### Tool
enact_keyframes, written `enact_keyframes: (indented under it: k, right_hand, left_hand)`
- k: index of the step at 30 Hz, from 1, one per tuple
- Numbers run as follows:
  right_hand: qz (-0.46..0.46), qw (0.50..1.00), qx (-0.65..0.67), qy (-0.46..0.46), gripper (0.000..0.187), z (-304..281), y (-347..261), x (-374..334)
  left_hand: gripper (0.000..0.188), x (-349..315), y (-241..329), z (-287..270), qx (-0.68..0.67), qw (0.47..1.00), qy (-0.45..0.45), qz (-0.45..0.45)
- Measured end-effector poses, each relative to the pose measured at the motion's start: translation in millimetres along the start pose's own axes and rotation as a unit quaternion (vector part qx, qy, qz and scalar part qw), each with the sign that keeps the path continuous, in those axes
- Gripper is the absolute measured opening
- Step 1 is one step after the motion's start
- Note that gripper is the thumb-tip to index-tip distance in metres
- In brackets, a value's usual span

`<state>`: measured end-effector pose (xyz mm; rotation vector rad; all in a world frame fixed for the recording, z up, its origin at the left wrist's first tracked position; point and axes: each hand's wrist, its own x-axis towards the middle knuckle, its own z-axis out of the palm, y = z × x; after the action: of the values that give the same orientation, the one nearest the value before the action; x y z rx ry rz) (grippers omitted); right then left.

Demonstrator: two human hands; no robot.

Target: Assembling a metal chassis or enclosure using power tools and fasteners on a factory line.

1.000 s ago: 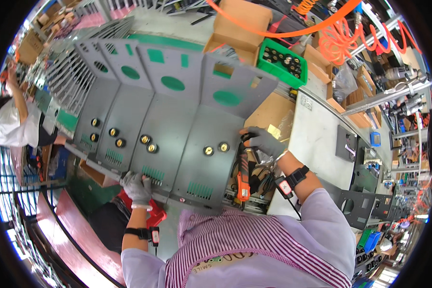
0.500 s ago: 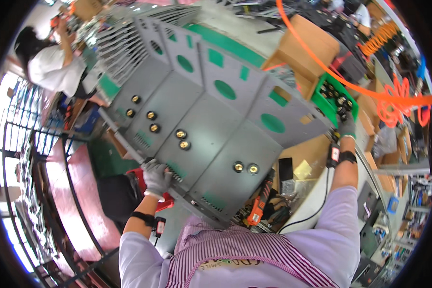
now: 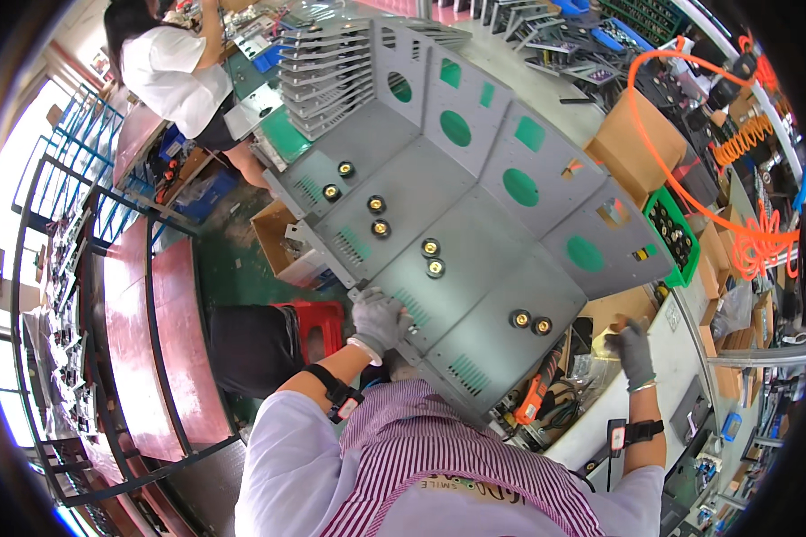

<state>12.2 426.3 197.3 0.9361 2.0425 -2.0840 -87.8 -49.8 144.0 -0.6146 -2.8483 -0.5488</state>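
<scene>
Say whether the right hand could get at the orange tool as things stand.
Probably yes: the right hand is on the same side of the grey panels as the orange tool, whose body lies uncovered.

Head view: left fisheye of side-by-side pair, head-worn. Looks steeply down and forward past apron, upright, unmirrored. Apron nearest, filling lower middle; forearms enter from below. Left hand and right hand near, seen from above. Panels mid-frame, close, seen from above at slant. Co-worker farther off, upper left. Boards at left, table at right. Field very wide, round, with black corners; straight edges bend toward rim.
</scene>
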Motion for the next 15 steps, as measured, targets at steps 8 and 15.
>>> enact_keyframes:
  k: [8, 15]
  right_hand:
    - [-0.078, 0.938, -0.283, -0.184, 0.04, 266.3, -85.5, -16.4]
    - [-0.179, 0.859, -0.413, -0.243, 0.035, 516.4, -85.7, 61.6]
  left_hand:
    - [0.017, 1.2, -40.1, -34.2, -0.132, 0.973, -0.138, 0.132]
    - [0.018, -2.5, -177.9, -94.3, -0.258, 0.96, 0.047, 0.095]
